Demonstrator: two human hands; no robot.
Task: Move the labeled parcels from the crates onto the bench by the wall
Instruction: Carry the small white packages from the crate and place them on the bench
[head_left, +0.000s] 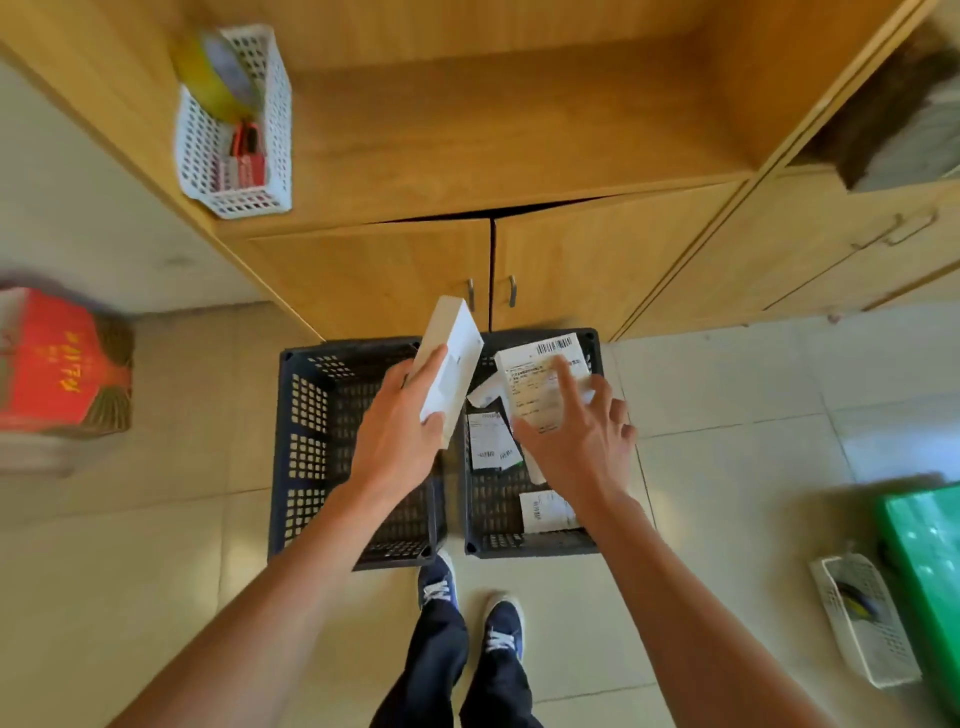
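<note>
Wooden bench top (493, 119) by wall: bare of parcels. Two dark perforated plastic crates (306, 447) on floor; right one holds remaining labeled parcels. Pick-up step judged in hand. Left hand (400, 426) grips plain white box (451, 364). Right hand (576, 431), fingers spread, lifts white labeled parcel (540, 379); grip underneath hidden. Next: raise both onto bench. Label text illegible.

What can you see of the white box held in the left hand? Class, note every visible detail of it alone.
The white box is a slim, plain rectangular carton, seemingly card, with a faint small mark on its broad face and no shipping label visible. It is closed and tilted, its far end pointing toward the cabinet. It is held in the air above the gap between the two dark crates. The left hand grips its near end, thumb along one long edge. Nothing else touches it.
</note>
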